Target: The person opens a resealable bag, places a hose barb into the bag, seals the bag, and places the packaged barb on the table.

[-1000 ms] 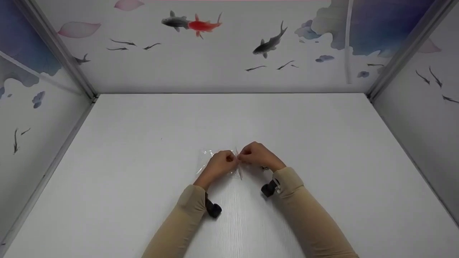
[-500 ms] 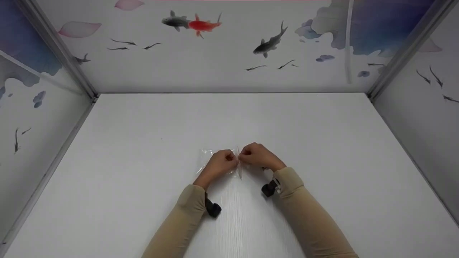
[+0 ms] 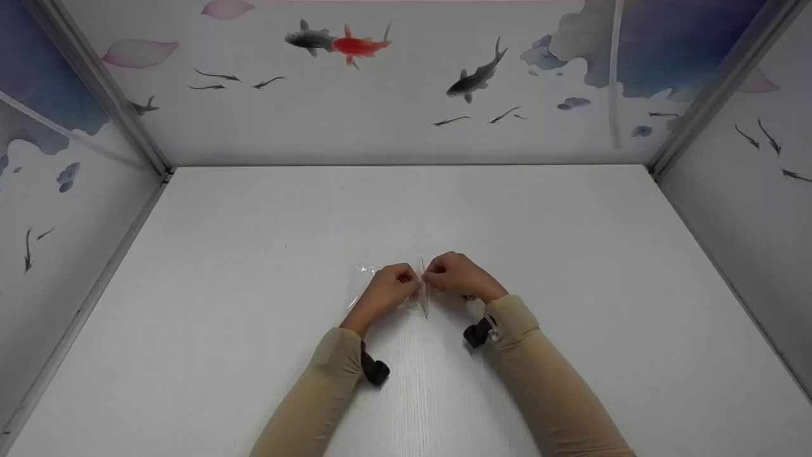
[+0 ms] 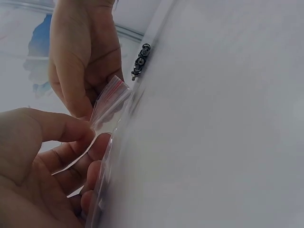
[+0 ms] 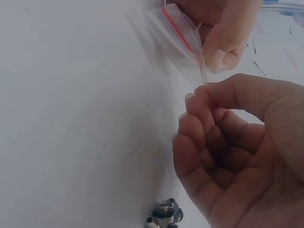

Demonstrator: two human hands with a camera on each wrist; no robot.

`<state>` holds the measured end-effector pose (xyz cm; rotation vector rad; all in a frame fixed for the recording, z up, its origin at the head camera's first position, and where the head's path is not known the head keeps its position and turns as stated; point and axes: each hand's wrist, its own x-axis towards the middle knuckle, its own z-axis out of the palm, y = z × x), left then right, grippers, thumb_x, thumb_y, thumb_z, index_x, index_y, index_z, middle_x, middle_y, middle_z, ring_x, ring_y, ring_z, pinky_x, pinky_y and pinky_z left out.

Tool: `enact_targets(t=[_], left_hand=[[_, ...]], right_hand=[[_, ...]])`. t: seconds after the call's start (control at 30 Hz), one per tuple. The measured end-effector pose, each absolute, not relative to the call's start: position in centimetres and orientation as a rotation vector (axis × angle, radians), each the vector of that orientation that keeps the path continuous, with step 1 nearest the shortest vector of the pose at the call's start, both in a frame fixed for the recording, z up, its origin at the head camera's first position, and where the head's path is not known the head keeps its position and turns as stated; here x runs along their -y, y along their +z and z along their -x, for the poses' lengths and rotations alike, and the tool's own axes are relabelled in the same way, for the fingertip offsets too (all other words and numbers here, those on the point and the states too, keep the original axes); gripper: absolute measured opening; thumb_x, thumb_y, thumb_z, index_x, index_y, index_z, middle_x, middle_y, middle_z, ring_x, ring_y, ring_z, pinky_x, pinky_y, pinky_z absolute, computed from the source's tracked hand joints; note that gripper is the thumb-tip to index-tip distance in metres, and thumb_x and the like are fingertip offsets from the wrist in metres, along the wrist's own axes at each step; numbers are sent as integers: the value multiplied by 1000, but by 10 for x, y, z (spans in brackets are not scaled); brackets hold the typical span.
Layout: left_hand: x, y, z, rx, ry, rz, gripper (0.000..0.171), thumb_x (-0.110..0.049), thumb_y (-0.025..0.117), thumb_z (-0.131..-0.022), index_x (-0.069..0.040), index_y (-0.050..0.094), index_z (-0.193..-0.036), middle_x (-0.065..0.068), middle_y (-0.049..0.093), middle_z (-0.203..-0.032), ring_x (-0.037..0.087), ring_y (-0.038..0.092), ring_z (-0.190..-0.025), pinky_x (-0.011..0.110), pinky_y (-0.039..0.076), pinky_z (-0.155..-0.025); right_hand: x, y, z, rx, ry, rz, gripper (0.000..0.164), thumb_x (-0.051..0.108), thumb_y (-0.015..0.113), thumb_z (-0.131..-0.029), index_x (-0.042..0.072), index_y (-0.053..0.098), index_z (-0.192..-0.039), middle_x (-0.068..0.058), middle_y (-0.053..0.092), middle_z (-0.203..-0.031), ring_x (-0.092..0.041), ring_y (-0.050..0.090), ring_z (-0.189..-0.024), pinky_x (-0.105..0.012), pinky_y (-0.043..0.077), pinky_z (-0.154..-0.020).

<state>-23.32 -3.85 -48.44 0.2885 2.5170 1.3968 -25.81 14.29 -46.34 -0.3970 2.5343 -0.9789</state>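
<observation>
On the white counter [image 3: 254, 222], a clear, wrinkled plastic bag [image 3: 364, 277] is stretching leftward from its red-striped mouth edge [image 5: 178, 29], which is running from near to far. The left hand's grip [image 3: 388, 289] and right hand's grip [image 3: 462, 276] are both pinching this edge. Small, shiny parts [image 5: 166, 213] are resting near the right hand; the counter's far edge is lying well apart.
</observation>
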Motion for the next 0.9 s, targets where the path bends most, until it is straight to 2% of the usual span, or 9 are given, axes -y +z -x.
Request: enact_targets(t=[0.17, 0.4, 0.9], left_hand=[[40, -482, 233, -2507, 1412, -275, 11, -17, 56, -89, -9, 62, -85, -3, 57, -77, 10, 48, -67, 23, 38, -58], [41, -481, 234, -2500, 1432, -253, 13, -18, 56, -91, -8, 63, -86, 1, 63, -80, 11, 51, -72, 24, 40, -63], [45, -478, 235, -2506, 1458, -284, 14, -19, 53, -94, -10, 62, -89, -3, 57, -69, 12, 48, -64, 25, 39, -58]], right_hand=[[-143, -461, 257, -2538, -985, 425, 22, 26, 57, -94, 10, 68, -84, 2, 53, -68, -12, 42, -54, -26, 34, -46], [-144, -458, 258, -2570, -953, 470, 21, 24, 58, -94, 8, 70, -88, 2, 57, -73, -11, 46, -57, -26, 39, -53], [-148, -449, 259, -2574, -926, 564, 23, 19, 59, -94, 1, 71, -87, 2, 56, -70, -10, 45, -59, -24, 38, -55]])
